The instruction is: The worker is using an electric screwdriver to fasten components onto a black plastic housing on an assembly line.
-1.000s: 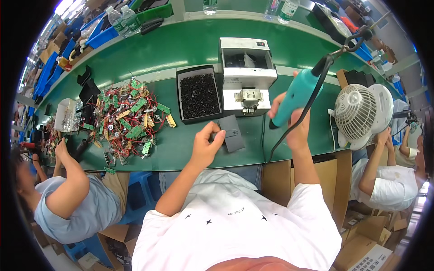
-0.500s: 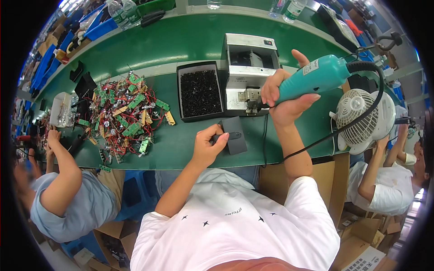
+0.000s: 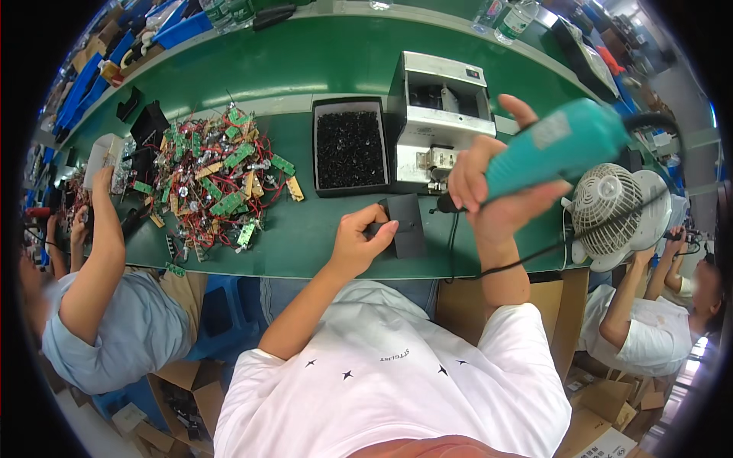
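The teal electric screwdriver (image 3: 553,149) now lies nearly level in the right hand (image 3: 492,195), where half a second ago it slanted less steeply than its upright pose a full second back; its long axis runs from upper right down to lower left, the dark bit end aimed left toward the grey screw-feeder machine (image 3: 441,122). The right hand's fingers are curled fully round the handle, thumb raised above it, and the black cord (image 3: 489,267) loops down over the bench edge. The left hand (image 3: 359,244) has stayed on the small dark grey plastic part (image 3: 403,225), fingers bent and pinching its left edge against the green workbench (image 3: 305,237), just below the machine.

A pale rectangular label sits on the screwdriver's body (too blurred to make out). Left of the machine stands a black rectangular tray of small black parts (image 3: 350,146). Farther left spreads a heap of green circuit boards with red wires (image 3: 217,183). A white desk fan (image 3: 615,214) stands at the right, brown cardboard boxes (image 3: 603,427) lie below it, and blue bins (image 3: 179,30) line the far side. A co-worker's arm (image 3: 99,252) reaches the bench at left.
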`<state>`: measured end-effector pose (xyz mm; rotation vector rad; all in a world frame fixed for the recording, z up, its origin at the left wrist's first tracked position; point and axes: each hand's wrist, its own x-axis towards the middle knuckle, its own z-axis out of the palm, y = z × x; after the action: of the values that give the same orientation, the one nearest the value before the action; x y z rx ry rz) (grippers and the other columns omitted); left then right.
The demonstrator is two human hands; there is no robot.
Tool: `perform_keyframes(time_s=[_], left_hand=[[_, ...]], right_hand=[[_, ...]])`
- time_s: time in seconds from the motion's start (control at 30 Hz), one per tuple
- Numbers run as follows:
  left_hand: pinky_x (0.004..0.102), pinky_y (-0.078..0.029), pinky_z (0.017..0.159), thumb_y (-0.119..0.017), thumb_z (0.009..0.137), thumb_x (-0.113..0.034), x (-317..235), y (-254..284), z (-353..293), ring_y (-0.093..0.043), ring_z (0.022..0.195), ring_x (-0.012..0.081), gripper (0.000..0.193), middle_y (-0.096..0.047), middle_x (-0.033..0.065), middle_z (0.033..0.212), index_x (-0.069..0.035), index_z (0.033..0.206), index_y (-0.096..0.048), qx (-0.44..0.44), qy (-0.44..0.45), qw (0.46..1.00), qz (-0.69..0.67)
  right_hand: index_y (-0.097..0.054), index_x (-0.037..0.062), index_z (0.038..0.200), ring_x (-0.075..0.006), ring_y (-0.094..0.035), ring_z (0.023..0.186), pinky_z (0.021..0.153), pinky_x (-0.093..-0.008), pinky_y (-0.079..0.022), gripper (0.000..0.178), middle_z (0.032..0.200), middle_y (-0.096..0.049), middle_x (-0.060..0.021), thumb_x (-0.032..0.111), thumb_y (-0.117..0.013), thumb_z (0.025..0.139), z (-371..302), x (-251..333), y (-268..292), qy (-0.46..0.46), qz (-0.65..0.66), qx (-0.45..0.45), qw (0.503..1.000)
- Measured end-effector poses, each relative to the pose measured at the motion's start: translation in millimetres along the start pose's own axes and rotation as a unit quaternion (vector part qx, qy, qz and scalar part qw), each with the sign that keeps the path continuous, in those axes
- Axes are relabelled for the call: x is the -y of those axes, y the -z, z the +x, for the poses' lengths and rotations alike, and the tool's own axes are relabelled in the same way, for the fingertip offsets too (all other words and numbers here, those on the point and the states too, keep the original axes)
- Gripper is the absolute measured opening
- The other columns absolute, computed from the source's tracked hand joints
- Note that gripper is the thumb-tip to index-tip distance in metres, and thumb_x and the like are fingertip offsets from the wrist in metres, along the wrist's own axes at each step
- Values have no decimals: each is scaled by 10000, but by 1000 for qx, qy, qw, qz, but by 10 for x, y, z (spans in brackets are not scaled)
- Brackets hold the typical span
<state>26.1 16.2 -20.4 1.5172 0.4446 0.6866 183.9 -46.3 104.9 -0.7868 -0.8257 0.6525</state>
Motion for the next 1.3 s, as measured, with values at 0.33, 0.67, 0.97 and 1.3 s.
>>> perform_keyframes(time_s=[0.33,0.67,0.97,1.3], left_hand=[[212,-276,492,-631,795,-66,24,5,7,-326,531,90,204,-474,-27,616,-36,668,-473,4,0,1000,0],[214,-307,517,-667,775,-101,96,14,-16,-350,557,91,186,-490,-26,650,-50,718,-498,13,13,1000,-3],[326,-475,734,-828,584,-193,-4,-114,-86,-558,844,256,681,-553,119,1082,-46,1133,-453,-8,-204,958,200],[260,-437,816,-611,768,-35,-388,282,-77,-530,958,188,495,-501,124,1184,-30,1240,-463,-118,-56,990,59]], right_hand=[[-346,95,1308,-62,-327,318,278,-205,-273,1038,457,-433,18,896,-408,651,-108,-16,-203,-9,25,12,1000],[-380,90,1135,-61,-337,327,299,-201,-285,981,465,-450,19,923,-379,615,-120,-73,-209,-53,-58,72,994],[-395,18,1165,-96,-362,323,321,-219,-318,823,466,-489,-33,739,-496,781,-139,1,-152,-56,57,194,978],[-402,-11,1238,-106,-430,404,401,-204,-360,787,600,-541,-57,633,-566,816,-193,327,820,-64,95,208,971]])
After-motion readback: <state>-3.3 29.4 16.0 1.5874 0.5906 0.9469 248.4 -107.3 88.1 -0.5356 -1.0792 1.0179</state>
